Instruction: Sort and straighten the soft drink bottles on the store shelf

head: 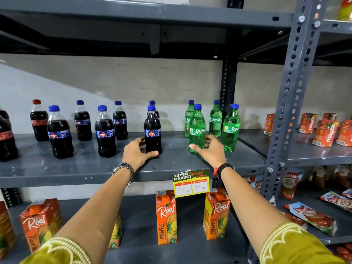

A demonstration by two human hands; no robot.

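Observation:
Several dark cola bottles with blue caps stand upright on the grey shelf, and to their right stand several green Sprite bottles. My left hand wraps the base of the front cola bottle, thumb in front and fingers behind. My right hand wraps the base of the front Sprite bottle the same way. Behind that cola bottle a second one is mostly hidden. A red-capped cola bottle stands at the back left.
A price tag hangs from the shelf's front edge between my wrists. Orange juice cartons stand on the shelf below. Red drink packs fill the neighbouring rack to the right, past a grey upright post.

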